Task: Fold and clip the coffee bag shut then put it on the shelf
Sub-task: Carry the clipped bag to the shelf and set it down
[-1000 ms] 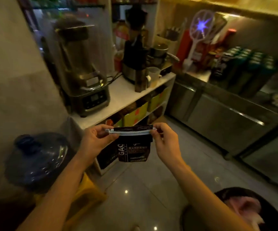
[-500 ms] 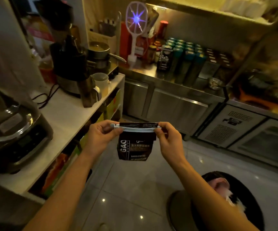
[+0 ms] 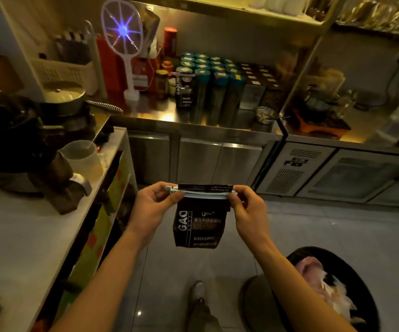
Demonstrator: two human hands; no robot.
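A dark coffee bag point(image 3: 199, 225) with white lettering hangs in front of me above the floor. A long white clip point(image 3: 203, 193) runs across its folded top, with a strip of bag sticking up above it. My left hand point(image 3: 151, 207) pinches the clip's left end. My right hand point(image 3: 247, 208) pinches its right end. The steel shelf counter point(image 3: 150, 111) lies ahead, beneath an upper shelf point(image 3: 229, 13). A second, similar coffee bag point(image 3: 185, 91) stands on that counter.
Rows of teal-lidded canisters point(image 3: 215, 85) and an electric fly swatter point(image 3: 124, 44) stand on the counter. A white table point(image 3: 21, 236) at left carries a grinder and a measuring jug point(image 3: 83, 159). A black bin point(image 3: 337, 291) sits on the floor at lower right, my foot point(image 3: 199, 305) beside it.
My view has swung right, from the white table toward the steel counter. Both hands keep the same grip on the clipped bag, which stays centred in front of me.
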